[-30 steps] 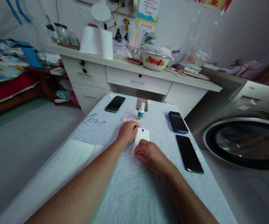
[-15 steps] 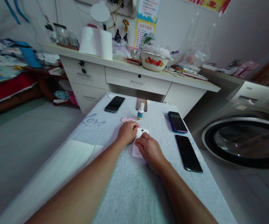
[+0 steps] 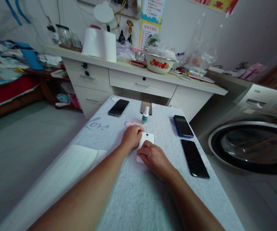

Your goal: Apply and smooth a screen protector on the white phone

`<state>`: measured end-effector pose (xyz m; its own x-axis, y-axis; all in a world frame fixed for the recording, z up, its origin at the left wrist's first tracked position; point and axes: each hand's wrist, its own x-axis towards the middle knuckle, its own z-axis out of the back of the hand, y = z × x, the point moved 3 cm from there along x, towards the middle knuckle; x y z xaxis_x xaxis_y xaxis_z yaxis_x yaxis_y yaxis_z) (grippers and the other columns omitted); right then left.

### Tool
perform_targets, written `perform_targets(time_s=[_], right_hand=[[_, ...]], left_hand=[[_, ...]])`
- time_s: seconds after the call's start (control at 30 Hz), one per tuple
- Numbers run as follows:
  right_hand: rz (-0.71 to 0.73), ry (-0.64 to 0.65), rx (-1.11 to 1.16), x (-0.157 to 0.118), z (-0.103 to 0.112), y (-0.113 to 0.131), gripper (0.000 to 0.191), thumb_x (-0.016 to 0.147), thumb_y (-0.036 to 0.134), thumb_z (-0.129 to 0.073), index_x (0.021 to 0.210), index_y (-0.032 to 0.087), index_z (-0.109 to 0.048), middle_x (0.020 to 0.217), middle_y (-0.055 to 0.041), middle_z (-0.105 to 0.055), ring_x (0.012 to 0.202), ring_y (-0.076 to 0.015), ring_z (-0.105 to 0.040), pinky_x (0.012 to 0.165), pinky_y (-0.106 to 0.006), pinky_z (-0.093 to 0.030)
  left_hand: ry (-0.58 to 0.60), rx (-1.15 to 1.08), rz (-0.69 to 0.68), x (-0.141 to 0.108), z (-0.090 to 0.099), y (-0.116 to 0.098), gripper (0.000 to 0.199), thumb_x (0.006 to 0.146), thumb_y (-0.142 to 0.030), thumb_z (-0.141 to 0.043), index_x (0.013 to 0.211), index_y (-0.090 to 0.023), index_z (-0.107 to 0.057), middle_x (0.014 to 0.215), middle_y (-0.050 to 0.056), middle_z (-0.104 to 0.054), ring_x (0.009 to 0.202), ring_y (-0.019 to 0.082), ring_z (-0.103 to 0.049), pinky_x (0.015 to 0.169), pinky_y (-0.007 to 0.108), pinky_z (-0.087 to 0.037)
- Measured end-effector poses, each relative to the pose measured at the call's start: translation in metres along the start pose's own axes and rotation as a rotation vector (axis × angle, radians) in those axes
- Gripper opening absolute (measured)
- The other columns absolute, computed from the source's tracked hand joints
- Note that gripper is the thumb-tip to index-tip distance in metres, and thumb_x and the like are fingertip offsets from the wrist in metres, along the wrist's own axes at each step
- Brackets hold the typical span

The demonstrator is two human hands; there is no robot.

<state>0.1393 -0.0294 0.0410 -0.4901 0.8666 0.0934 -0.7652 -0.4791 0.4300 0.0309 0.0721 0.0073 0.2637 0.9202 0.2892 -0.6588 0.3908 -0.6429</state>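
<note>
The worktop [image 3: 133, 202] wears a pale grey-blue cover, lettered "Love" at left. A white phone [image 3: 149, 137] lies back up near its middle. Beyond it stands a small spray bottle [image 3: 145, 117], with a brownish, phone-shaped item [image 3: 143, 105] just behind. A dark-screened phone [image 3: 118, 107] lies far left; at right, a purple-edged phone [image 3: 184, 126] lies beyond a long black phone [image 3: 195, 158].
</note>
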Motion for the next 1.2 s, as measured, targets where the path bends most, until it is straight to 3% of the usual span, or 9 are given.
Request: perform_targets(time_s=[0.43,0.93,1.2], right_hand=[[0.133,0.069,0.097,-0.0061,-0.0012,0.0024,0.015,0.087,0.016,-0.057,0.084,0.020,-0.071,0.085,-0.0015,-0.059,0.076,-0.0109,-0.056,0.069,-0.021,-0.040],[-0.048,-0.027,0.111,-0.0019,0.0002,-0.0044,0.016,0.085,0.013,-0.054,0.085,0.017,-0.069,0.087,-0.0030,-0.060,0.077,-0.0121,-0.056,0.071,-0.023,-0.040],[0.046,0.020,0.109,-0.0033,0.0004,-0.0005,0.014,0.084,0.010,-0.056,0.081,0.019,-0.067,0.086,-0.0018,-0.060,0.078,-0.0117,-0.055,0.071,-0.022,-0.039]], left_hand=[[-0.005,-0.013,-0.004,-0.0005,-0.0017,0.0008,0.022,0.074,-0.010,-0.049,0.081,-0.019,-0.068,0.089,0.003,-0.069,0.083,0.016,-0.060,0.077,0.026,-0.046],[0.006,0.012,0.002,-0.0009,-0.0004,-0.0007,0.023,0.074,-0.011,-0.048,0.082,-0.019,-0.069,0.090,0.003,-0.069,0.083,0.016,-0.059,0.075,0.026,-0.045],[0.006,-0.001,0.011,-0.0010,0.0003,-0.0009,0.023,0.074,-0.010,-0.049,0.082,-0.019,-0.069,0.090,0.003,-0.069,0.085,0.016,-0.060,0.079,0.027,-0.046]])
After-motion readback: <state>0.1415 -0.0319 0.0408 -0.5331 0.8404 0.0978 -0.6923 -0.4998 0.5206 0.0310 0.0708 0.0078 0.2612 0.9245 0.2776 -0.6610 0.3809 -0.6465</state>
